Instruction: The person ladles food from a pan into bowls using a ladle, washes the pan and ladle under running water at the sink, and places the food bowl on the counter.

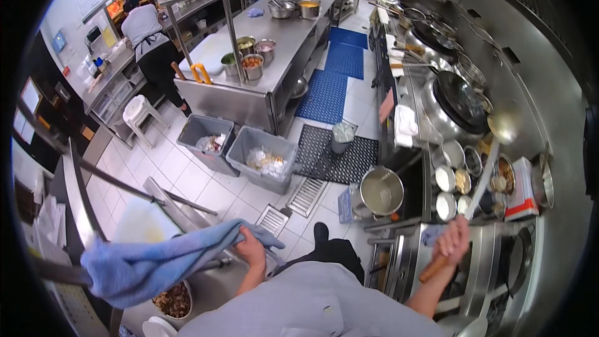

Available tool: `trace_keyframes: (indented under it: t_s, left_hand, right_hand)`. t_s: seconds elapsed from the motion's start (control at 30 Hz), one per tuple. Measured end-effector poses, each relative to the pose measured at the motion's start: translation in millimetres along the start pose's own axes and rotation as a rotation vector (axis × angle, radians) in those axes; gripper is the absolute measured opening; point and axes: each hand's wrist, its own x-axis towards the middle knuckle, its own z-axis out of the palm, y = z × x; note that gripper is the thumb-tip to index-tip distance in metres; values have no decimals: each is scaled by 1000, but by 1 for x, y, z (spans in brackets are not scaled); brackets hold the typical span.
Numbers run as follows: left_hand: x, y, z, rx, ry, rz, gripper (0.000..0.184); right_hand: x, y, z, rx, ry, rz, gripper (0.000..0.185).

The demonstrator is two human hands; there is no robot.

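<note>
A long blue cloth [168,259] hangs over a metal rail at the lower left, and my left hand [251,246] is closed on its right end. Below the cloth is a white bucket [189,304] of brown food pieces. On the right, my right hand [452,240] grips the wooden handle of a long metal ladle [483,181]. The ladle's round bowl is raised near the dark wok [460,101], over the stove side. White containers [445,178] of seasonings stand left of the ladle's shaft.
Two grey bins [261,157] with waste stand on the tiled floor. A large steel pot [381,191] is ahead of me on the right. A steel counter [249,81] holds pots of food. A person [150,43] stands at the far left, near a white stool [142,115].
</note>
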Motion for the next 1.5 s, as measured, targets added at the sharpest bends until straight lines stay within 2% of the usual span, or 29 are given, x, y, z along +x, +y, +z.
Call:
trace_keyframes:
  t_s: [0.03, 0.07, 0.13, 0.2, 0.27, 0.3, 0.37, 0.43, 0.53, 0.6, 0.67, 0.7, 0.73, 0.8, 0.83, 0.87, 0.93, 0.97, 1.03, 1.1, 1.27, 1.33, 1.5]
  left_hand:
    - [6, 32, 13, -45, 23, -12, 38]
    - [16, 30, 28, -36, 35, -9, 38]
    - [48, 15, 57, 21, 201, 141, 36]
    - [73, 15, 71, 142, 220, 241, 42]
    - [90, 9, 91, 105, 477, 8, 46]
    - [99, 18, 98, 100, 481, 9, 46]
    - [118, 43, 104, 168, 721, -57, 50]
    - [146, 31, 104, 203, 796, -90, 50]
    - [197, 24, 98, 198, 911, -125, 52]
    - [222, 10, 89, 170, 948, -136, 53]
    - [249, -15, 82, 199, 1164, -40, 50]
    - [245, 22, 96, 39, 1213, 21, 50]
    - [246, 35, 100, 40, 1217, 20, 50]
    - [249, 38, 113, 46, 1348, 170, 61]
    - [248, 36, 115, 82, 1391, 187, 60]
    - [246, 31, 117, 139, 1416, 161, 60]
    - [236, 22, 117, 301, 1455, 68, 58]
    - [232, 20, 120, 384, 1462, 18, 57]
    - [227, 13, 129, 587, 1457, -105, 56]
    - [223, 6, 139, 836, 1399, -269, 55]
    - [213, -7, 166, 1430, 1080, -721, 52]
    - [211, -7, 177, 1569, 951, -845, 52]
    - [210, -6, 195, 1739, 728, -1011, 50]
  right_hand:
    - [46, 24, 5, 83, -139, 139, 24]
    - [86, 48, 11, 166, -272, 283, 23]
    - [159, 92, 35, 183, -303, 489, 25]
    - [228, 142, 46, 186, -338, 669, 25]
    - [282, 191, 62, 83, -330, 807, 25]
    - [304, 215, 71, 53, -326, 864, 24]
    - [344, 257, 94, -19, -328, 926, 24]
    - [374, 291, 120, -54, -311, 966, 23]
    - [431, 336, 151, -114, -335, 980, 23]
    - [482, 359, 170, -157, -445, 943, 24]
    - [531, 371, 206, -260, -474, 870, 24]
    - [555, 373, 226, -322, -452, 817, 23]
    - [582, 378, 246, -384, -433, 762, 22]
    - [660, 403, 269, -435, -457, 658, 22]
    - [696, 412, 286, -473, -464, 590, 21]
    - [731, 419, 301, -515, -466, 526, 20]
    - [817, 448, 316, -781, -564, 243, 22]
    - [850, 462, 329, -781, -568, 256, 22]
    - [911, 483, 355, -823, -396, 279, 22]
    - [959, 502, 372, -896, -378, 278, 21]
    - [1051, 551, 378, -1072, -383, 323, 20]
    - [1065, 562, 379, -1241, -411, 290, 22]
    - [1087, 573, 376, -1349, -405, 311, 25]
